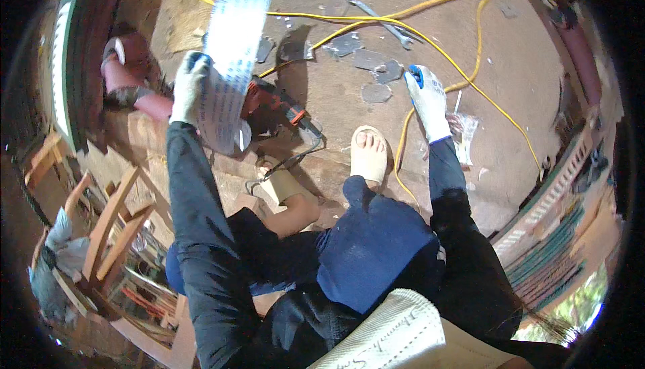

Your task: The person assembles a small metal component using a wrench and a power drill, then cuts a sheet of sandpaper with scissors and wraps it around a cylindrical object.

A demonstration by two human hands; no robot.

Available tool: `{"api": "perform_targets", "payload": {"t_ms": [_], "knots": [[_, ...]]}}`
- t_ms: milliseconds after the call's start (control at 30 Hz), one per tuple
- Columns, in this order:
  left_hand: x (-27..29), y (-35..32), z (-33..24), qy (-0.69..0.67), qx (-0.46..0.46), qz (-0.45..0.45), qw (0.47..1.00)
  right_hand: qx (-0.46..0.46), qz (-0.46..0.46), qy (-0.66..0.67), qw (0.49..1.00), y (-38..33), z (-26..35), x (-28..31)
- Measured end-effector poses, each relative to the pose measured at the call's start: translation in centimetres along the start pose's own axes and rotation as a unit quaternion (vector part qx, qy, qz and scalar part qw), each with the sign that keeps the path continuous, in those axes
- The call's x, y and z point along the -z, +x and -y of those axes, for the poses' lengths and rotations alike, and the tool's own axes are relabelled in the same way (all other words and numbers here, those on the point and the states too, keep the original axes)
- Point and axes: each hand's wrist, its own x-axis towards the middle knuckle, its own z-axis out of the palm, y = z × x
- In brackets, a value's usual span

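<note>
My left hand [191, 92], in a white work glove with blue on the fingers, grips the edge of a long, see-through plastic sheet [232, 80] with rows of blue print. The sheet hangs upright, and its upper part glares white in the light. At the right, my right hand [428, 100], gloved the same way, is closed with its fingers curled; whatever is in them is hidden. Close to its fingertips lie thin grey plates with cut corners [376, 93]. Between my hands, a red and black power tool [275, 105] lies partly behind the sheet.
A yellow cable [430, 39] loops across the brown ground, passing over a wrench [383, 23]. A clear plastic packet [465, 139] lies beside my right wrist. My feet in beige slippers [368, 157] are near the tool's black cord [295, 159]. Wooden frames [111, 224] stand at left.
</note>
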Motion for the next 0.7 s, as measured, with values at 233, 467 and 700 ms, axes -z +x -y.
{"api": "perform_targets", "payload": {"t_ms": [233,467,700], "knots": [[23.6,-4.3,-3.6,0.190,-0.064,-0.241,0.950,0.179,0.089,-0.027,0.980,2.2,8.0,-4.3],[30.6,-20.6,-0.2,0.143,-0.079,-0.379,0.911,0.450,0.158,-0.069,0.876,4.6,21.5,-11.7],[18.8,-30.1,9.8,0.006,0.055,-0.533,0.844,0.634,0.191,-0.166,0.731,4.1,38.8,-21.5]]}}
